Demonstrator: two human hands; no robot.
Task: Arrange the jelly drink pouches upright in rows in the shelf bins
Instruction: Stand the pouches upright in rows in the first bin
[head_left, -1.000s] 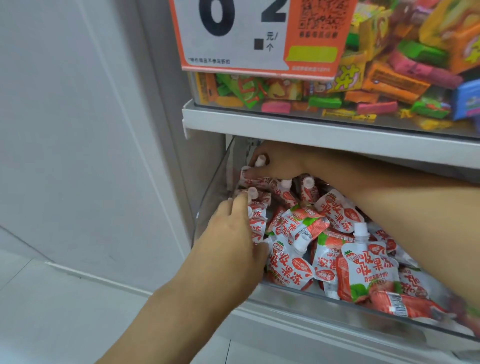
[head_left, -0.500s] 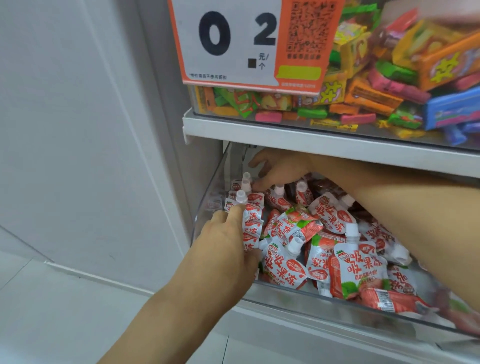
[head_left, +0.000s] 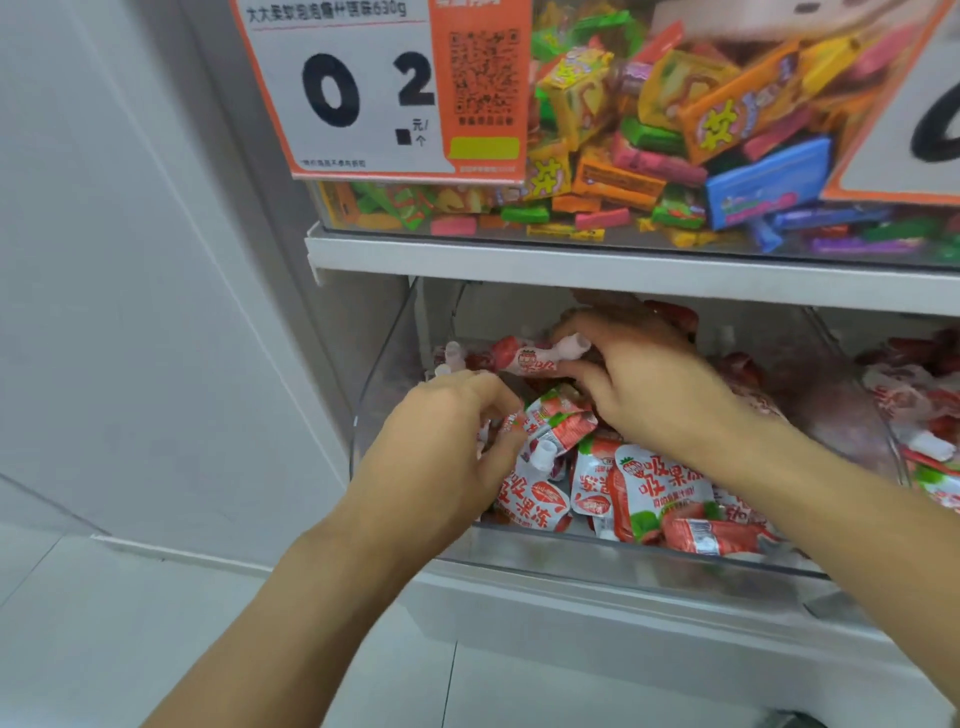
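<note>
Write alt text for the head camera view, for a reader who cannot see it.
Two bare hands reach into a clear shelf bin of red-and-white jelly drink pouches: the right hand holds one pouch sideways by its white spout, and the left hand grips pouches at the bin's left side. Most pouches lie jumbled. Above sits a bin of colourful candy with a price sign.

A white shelf (head_left: 623, 267) runs above both hands, carrying a clear bin (head_left: 571, 236) heaped with bright candy packs (head_left: 649, 156) and fronted by an orange price card (head_left: 384, 88). Under the left hand (head_left: 441, 462) and right hand (head_left: 644, 384), a clear lower bin (head_left: 597, 553) holds red-and-white jelly drink pouches (head_left: 660, 483), most lying jumbled.
</note>
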